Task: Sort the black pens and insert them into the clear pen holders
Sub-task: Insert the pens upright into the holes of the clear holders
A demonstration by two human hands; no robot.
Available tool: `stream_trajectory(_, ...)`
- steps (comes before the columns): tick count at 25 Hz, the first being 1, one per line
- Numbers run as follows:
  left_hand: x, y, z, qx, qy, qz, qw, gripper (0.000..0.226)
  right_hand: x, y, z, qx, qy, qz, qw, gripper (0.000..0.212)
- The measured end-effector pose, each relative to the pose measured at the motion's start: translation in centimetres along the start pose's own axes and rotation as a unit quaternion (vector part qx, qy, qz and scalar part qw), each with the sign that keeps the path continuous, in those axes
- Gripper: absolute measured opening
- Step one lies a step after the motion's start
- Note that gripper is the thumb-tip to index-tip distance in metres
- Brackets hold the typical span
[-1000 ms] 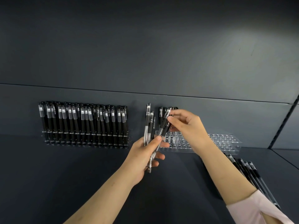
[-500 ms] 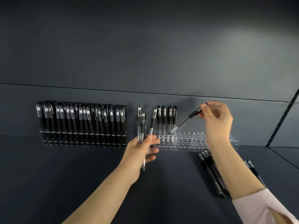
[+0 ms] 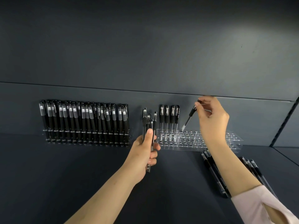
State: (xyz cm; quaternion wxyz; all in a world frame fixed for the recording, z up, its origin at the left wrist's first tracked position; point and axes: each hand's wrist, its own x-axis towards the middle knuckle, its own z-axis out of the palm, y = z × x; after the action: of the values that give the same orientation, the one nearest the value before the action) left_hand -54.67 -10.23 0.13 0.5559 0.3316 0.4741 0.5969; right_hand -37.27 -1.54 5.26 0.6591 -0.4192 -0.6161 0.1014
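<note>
My right hand [image 3: 211, 118] pinches the cap end of one black pen [image 3: 188, 118], tilted with its tip just above a hole of the clear pen holder [image 3: 210, 139] at the back. Several black pens [image 3: 169, 118] stand upright in that holder's left holes. My left hand [image 3: 144, 150] grips a bundle of black pens [image 3: 148, 122] held upright, just left of the holder. A second clear holder [image 3: 87, 135] at the left is filled with several black pens.
Loose black pens [image 3: 213, 172] lie on the dark shelf surface at the right, partly hidden under my right forearm, with more pens [image 3: 253, 168] beyond it. A dark back wall rises right behind the holders. A shelf upright [image 3: 284, 123] stands at far right.
My right hand drew one pen out of the left hand's bundle, carried it right and lowered its tip to the clear holder. The left hand kept the bundle upright.
</note>
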Motion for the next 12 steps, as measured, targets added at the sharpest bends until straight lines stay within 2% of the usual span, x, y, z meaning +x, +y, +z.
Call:
stream_trajectory(4,-0.1,0.1,0.1,0.008,-0.023,0.006,1.0,0.022,0.3,0.9,0.9,-0.048,-0.031,-0.019,0.998,0.008)
stream_trajectory(8,-0.1,0.0,0.0,0.04,-0.03,0.024,0.998,0.021,0.2,2.6,1.6,-0.127,-0.089,-0.072,0.985,0.016)
stream_trajectory(12,-0.1,0.1,-0.2,0.029,-0.025,0.037,0.999,0.02,0.0,2.7,1.3,-0.128,-0.109,-0.062,0.984,0.025)
